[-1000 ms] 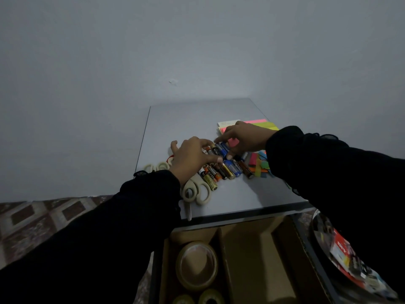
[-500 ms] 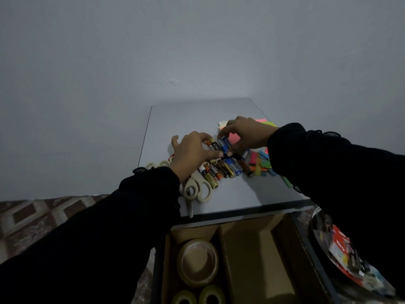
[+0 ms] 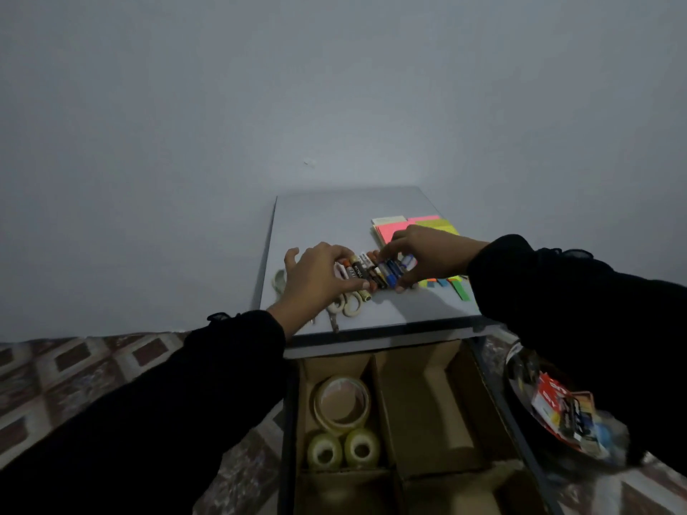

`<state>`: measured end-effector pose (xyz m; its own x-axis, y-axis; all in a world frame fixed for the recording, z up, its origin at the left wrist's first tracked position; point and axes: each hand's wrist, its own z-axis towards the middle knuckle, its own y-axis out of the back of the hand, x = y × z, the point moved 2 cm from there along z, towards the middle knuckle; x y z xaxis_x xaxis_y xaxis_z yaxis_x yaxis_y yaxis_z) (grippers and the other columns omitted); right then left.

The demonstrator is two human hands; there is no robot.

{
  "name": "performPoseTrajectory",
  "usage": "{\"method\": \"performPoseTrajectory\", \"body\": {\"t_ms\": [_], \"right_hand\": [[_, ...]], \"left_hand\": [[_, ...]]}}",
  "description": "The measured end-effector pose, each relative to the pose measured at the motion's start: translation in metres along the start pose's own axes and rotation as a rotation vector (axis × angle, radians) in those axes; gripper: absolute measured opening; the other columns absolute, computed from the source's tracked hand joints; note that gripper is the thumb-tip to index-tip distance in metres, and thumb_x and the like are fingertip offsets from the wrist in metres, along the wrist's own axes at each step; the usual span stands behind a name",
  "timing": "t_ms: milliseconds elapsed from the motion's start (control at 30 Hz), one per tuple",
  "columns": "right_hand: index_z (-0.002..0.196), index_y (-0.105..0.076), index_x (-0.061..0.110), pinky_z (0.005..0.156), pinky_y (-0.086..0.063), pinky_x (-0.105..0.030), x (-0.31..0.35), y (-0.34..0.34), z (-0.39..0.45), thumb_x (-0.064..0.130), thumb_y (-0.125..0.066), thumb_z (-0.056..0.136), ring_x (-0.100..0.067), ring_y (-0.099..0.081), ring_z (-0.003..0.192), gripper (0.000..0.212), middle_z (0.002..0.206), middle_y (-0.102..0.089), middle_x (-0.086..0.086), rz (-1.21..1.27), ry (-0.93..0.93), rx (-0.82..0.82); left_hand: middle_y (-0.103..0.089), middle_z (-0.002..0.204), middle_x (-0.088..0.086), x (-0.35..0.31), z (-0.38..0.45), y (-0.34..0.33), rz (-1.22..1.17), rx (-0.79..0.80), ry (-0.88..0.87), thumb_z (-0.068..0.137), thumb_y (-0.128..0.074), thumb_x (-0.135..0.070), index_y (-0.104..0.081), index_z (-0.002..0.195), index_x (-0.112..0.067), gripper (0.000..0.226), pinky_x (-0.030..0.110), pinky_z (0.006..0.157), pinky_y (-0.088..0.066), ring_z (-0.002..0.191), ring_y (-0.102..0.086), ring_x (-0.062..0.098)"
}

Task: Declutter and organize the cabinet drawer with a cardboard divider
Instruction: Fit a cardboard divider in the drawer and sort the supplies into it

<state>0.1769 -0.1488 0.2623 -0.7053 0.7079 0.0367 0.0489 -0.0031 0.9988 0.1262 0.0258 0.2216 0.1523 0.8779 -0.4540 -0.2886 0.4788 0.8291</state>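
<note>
The batteries (image 3: 371, 271) are bunched into one row on the cabinet top (image 3: 334, 224), side by side and touching, so that they can be lifted as a group rather than one at a time. They are hemmed in from both ends. The left hand (image 3: 316, 278) is curled over the left end of the row, with the thumb laid along the near side; the right hand (image 3: 427, 260) is cupped over the right end, its fingers bent onto the blue cells and its thumb under the near edge. Both hands are thus closed on the bundle, which is judged to be squeezed together ahead of a lift.

The scissors (image 3: 345, 304) are left half under the left wrist, and the sticky notes (image 3: 394, 226) and the flags (image 3: 451, 284) lie beyond and beside the right hand, apparently sorted by kind and waiting their turn.

Below the top, the drawer (image 3: 494, 403) stands open with the divider (image 3: 377, 388) fitted. The tapes (image 3: 342, 403) are already kept in the left compartment, one large roll behind two small ones. The middle compartment looks bare, and is the likely place for the batteries. A tray (image 3: 520, 373) of mixed packets is seen at the right.
</note>
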Motion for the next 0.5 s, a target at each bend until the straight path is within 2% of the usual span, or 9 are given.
{"method": "performPoseTrajectory", "body": {"t_ms": [67,100,133,233,333,500], "right_hand": [[0.127,-0.055,0.019,0.073,-0.028,-0.022,0.016,-0.005,-0.018,0.037,-0.075,0.075,-0.021,-0.048,0.107,0.058,0.118,-0.057,-0.004,0.019,0.013,0.018],[0.127,-0.055,0.019,0.074,-0.029,-0.023,0.025,-0.009,-0.026,0.037,-0.075,0.075,-0.021,-0.049,0.108,0.058,0.118,-0.057,-0.004,0.029,0.017,0.032],[0.126,-0.055,0.02,0.076,-0.031,-0.024,0.033,-0.015,-0.035,0.038,-0.075,0.075,-0.021,-0.049,0.108,0.058,0.118,-0.057,-0.004,0.034,0.019,0.052],[0.128,-0.054,0.02,0.081,-0.035,-0.026,0.059,-0.034,-0.058,0.039,-0.074,0.075,-0.022,-0.048,0.109,0.059,0.119,-0.055,-0.005,0.019,0.039,0.109],[0.131,-0.049,0.019,0.088,-0.037,-0.031,0.084,-0.049,-0.079,0.042,-0.071,0.078,-0.023,-0.044,0.112,0.062,0.123,-0.052,-0.007,-0.021,0.065,0.165],[0.134,-0.046,0.021,0.094,-0.038,-0.031,0.121,-0.074,-0.105,0.043,-0.068,0.08,-0.02,-0.044,0.115,0.062,0.127,-0.05,-0.004,-0.04,0.077,0.24]], "left_hand": [[-0.06,0.109,-0.003,-0.002,-0.027,0.005,-0.01,-0.009,-0.035,0.072,-0.072,-0.05,-0.062,0.116,-0.023,0.052,0.029,0.096,-0.02,0.106,-0.052,0.013],[-0.06,0.11,-0.003,-0.002,-0.042,0.006,-0.021,-0.006,-0.047,0.072,-0.073,-0.049,-0.062,0.116,-0.022,0.053,0.024,0.087,-0.018,0.106,-0.053,0.013],[-0.06,0.113,-0.003,-0.001,-0.057,0.006,-0.028,0.003,-0.053,0.071,-0.074,-0.049,-0.061,0.116,-0.022,0.054,0.022,0.086,-0.017,0.108,-0.053,0.013],[-0.059,0.115,-0.005,0.004,-0.102,0.004,-0.016,0.062,-0.041,0.069,-0.075,-0.05,-0.06,0.116,-0.025,0.055,0.03,0.102,-0.014,0.113,-0.051,0.013],[-0.059,0.112,-0.007,0.01,-0.138,0.003,-0.045,0.113,-0.003,0.068,-0.075,-0.051,-0.061,0.113,-0.029,0.052,0.035,0.106,-0.015,0.111,-0.052,0.011],[-0.058,0.118,-0.008,0.017,-0.184,0.0,0.0,0.166,0.037,0.071,-0.073,-0.051,-0.059,0.117,-0.029,0.053,0.041,0.11,-0.018,0.115,-0.049,0.012]]}}
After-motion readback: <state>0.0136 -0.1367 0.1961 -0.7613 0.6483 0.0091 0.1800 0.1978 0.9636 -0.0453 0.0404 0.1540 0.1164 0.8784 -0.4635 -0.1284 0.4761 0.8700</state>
